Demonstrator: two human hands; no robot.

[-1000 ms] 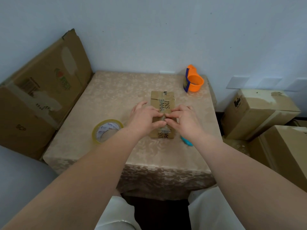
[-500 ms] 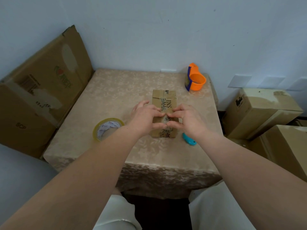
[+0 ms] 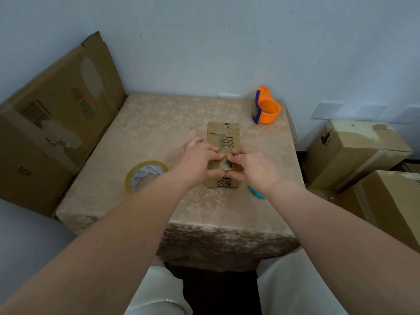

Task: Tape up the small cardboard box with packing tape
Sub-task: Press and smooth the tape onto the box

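A small cardboard box [image 3: 223,137] with black lettering lies lengthwise on the beige tablecloth [image 3: 159,123]. A shiny band of clear tape crosses its top between my hands. My left hand [image 3: 197,160] grips the box's left side, thumb and fingertips pressed on the tape. My right hand [image 3: 254,168] holds the right side the same way, fingertips almost meeting the left ones. A roll of clear packing tape [image 3: 145,175] lies flat to the left of my left wrist.
An orange tape dispenser [image 3: 266,108] stands at the table's far right corner. A turquoise tool [image 3: 256,193] pokes out under my right wrist. A large flattened carton [image 3: 52,119] leans at the left; stacked cardboard boxes [image 3: 354,153] sit on the right floor.
Both hands stay on the middle of the box, their fingertips shifting slightly along the tape. The box and roll have not moved; the view has drifted a little.
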